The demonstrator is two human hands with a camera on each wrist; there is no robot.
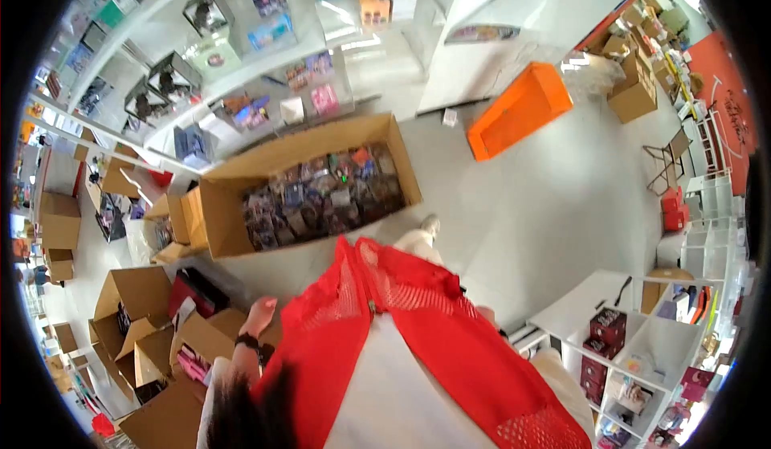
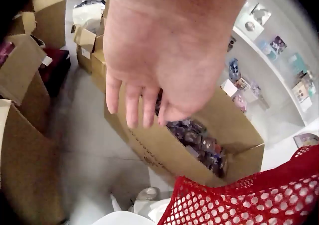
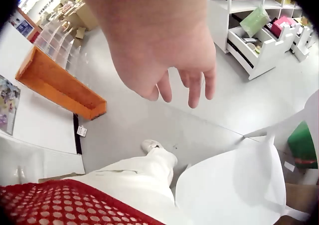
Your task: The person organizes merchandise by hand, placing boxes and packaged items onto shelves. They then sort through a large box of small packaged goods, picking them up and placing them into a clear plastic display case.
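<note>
My left hand [image 2: 159, 70] hangs with its fingers loosely extended and nothing in it. In the head view it appears beside the red vest [image 1: 313, 353], at the near side of a long cardboard box [image 1: 405, 160]. That box holds many small plastic-wrapped packets [image 1: 321, 196]. My right hand [image 3: 169, 60] also hangs relaxed and holds nothing, over the grey floor [image 3: 129, 115] and near a white chair [image 3: 234, 185]. The vest mostly hides this hand in the head view.
Opened cardboard cartons [image 1: 132, 296] crowd the left side. Glass display shelves [image 1: 241, 55] with boxed goods stand behind the long box. An orange bin [image 1: 522, 116] lies on the floor ahead. To the right stands a white shelf unit [image 1: 642, 369] with dark red boxes [image 1: 606, 328].
</note>
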